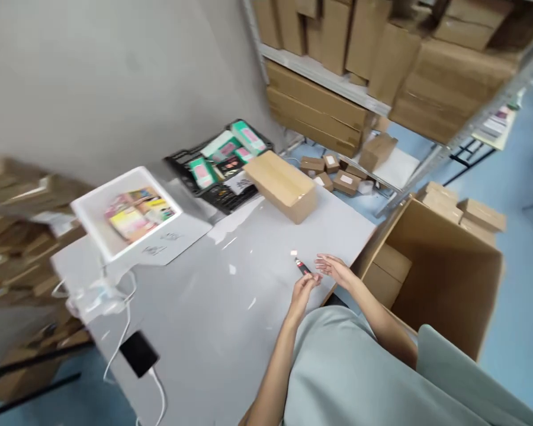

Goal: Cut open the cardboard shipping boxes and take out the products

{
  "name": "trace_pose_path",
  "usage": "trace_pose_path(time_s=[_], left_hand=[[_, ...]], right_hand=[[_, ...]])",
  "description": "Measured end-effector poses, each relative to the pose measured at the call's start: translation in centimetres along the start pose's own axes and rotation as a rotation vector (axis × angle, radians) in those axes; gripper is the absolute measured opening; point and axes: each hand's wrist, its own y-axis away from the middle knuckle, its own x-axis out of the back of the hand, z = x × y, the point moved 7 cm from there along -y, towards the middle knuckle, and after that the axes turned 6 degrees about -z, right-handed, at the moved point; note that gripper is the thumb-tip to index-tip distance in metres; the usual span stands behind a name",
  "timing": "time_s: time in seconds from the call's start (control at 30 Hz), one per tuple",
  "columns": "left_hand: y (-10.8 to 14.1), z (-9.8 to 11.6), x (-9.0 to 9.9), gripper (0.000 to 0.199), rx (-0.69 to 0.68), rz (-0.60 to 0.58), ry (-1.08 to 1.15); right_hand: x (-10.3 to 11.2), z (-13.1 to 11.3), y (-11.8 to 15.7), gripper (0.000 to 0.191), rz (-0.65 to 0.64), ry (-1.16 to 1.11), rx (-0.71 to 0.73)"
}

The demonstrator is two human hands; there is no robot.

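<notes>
Just above the near right edge of the table, my left hand (pixel 304 288) has its fingers bent together at the near end of a slim red-and-black tool (pixel 301 266), which looks like a utility knife. The tool's far end points away from me, close to a small white scrap (pixel 294 252) on the tabletop. Beside it, my right hand (pixel 335 270) is held with its fingers stretched out and slightly apart, holding nothing. The two hands' fingertips are close together. An open cardboard box (pixel 299 204) stands on the table beyond them.
A black crate (pixel 182 171) of green-and-white packs stands at the back. A white tray (pixel 89 204) and black phone-like device (pixel 139 354) with cables are on the left. A large open carton (pixel 453 290) stands right of the table (pixel 195 313), below shelving (pixel 328 80) with cartons.
</notes>
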Motion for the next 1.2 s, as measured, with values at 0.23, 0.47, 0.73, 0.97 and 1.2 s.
trace_pose_path(time_s=[0.23, 0.47, 0.73, 0.97, 1.2], left_hand=[[-1.4, -1.5, -3.4, 0.039, 0.103, -0.096, -0.056], [1.7, -9.7, -8.3, 0.035, 0.214, -0.274, -0.138], [8.0, -17.5, -19.2, 0.034, 0.322, -0.578, -0.319], [14.8, -24.3, -29.9, 0.038, 0.358, -0.749, -0.474], [23.8, -36.5, -44.6, 0.052, 0.446, -0.864, -0.575]], right_hand=[[8.9, 1.4, 5.1, 0.029, 0.233, -0.191, 0.067], [16.1, 8.7, 18.6, 0.03, 0.49, -0.309, 0.147], [21.5, 16.4, 36.8, 0.031, 0.767, -0.467, 0.313], [27.1, 19.5, 44.6, 0.045, 0.804, -0.574, 0.42], [38.1, 22.4, 54.8, 0.074, 0.741, -0.535, 0.463]])
